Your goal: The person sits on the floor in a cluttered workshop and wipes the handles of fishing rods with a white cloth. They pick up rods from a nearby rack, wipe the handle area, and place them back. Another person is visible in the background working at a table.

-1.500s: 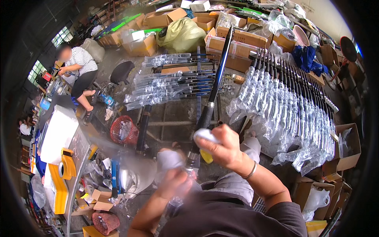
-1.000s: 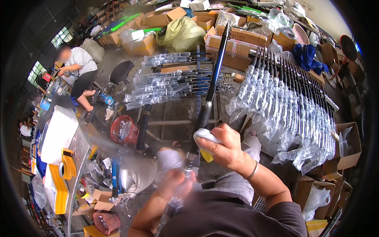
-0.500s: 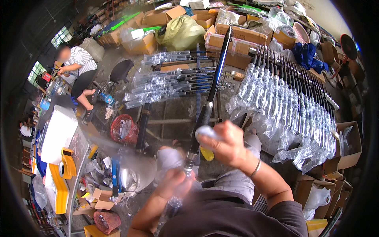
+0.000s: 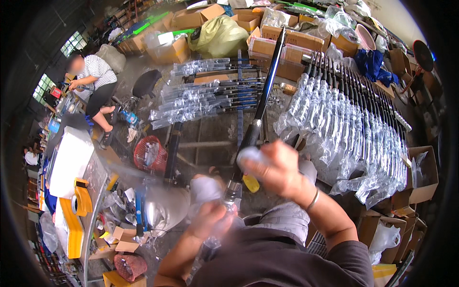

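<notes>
A dark fishing rod (image 4: 267,91) with a blue sheen and metal fittings slants up and away from my lap. My left hand (image 4: 210,221), somewhat blurred, is closed round its lower end, where see-through plastic film shows at the butt. My right hand (image 4: 277,167) pinches a pale, wadded cloth (image 4: 252,159) against the black grip, just above the metal reel seat (image 4: 233,190). Motion smears this hand and the cloth a little. The rod's thin end stands over the cardboard boxes at the back.
Plastic-sleeved rods (image 4: 349,115) lie in a row on the right; more bagged rods (image 4: 191,100) rest on a frame ahead. A red basket (image 4: 150,154) stands left of centre. A cluttered bench (image 4: 98,191) with yellow tape is at the left. Another person (image 4: 98,76) sits at the far left.
The rod's far end has shifted slightly right and up. My right hand with the cloth has moved a little; my left hand keeps its place at the lower end.
</notes>
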`<state>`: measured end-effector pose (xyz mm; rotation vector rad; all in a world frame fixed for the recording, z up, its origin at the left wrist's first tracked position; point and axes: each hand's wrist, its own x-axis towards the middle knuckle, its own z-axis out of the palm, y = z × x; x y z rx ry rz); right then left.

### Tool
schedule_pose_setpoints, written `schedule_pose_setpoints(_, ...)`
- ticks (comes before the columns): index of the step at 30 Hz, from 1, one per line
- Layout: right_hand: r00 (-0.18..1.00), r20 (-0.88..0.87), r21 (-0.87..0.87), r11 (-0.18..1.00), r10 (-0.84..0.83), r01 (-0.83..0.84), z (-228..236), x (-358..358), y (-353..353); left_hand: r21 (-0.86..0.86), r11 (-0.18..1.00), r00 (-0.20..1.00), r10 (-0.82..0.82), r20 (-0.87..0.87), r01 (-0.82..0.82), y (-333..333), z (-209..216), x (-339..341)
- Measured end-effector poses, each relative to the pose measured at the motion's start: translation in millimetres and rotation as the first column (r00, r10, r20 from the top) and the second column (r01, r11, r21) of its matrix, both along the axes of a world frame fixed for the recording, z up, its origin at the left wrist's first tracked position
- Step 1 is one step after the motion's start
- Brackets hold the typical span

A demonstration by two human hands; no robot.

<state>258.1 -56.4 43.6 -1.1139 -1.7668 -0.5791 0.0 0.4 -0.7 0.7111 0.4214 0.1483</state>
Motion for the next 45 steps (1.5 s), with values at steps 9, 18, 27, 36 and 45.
schedule_pose_setpoints(9, 0.986, 0.005, 0.005, 0.986, -0.166, 0.166, -1, 18, 8, 0.307, 0.951, 0.988, 0.090, -0.125, -0.047, -5, 16, 21)
schedule_pose_setpoints(18, 0.978, -0.063, 0.008, 0.980, -0.200, 0.200, -6, 14, 6, 0.596, 0.799, 0.934, 0.152, -0.323, 0.076, -8, 20, 24)
schedule_pose_setpoints(27, 0.995, 0.051, -0.003, 0.996, -0.084, 0.084, -7, 1, -4, 0.791, 0.609, 0.930, 0.253, -0.265, 0.060, -11, -1, 15)
schedule_pose_setpoints(36, 0.993, 0.088, -0.024, 0.997, -0.074, 0.077, -6, 7, -8, 0.791, 0.610, 0.909, 0.306, -0.283, 0.041, -14, 9, 17)
schedule_pose_setpoints(45, 0.973, 0.014, 0.000, 0.973, -0.230, 0.230, -4, 23, -1, 0.904, 0.417, 0.935, 0.274, -0.224, 0.094, -8, 10, 15)
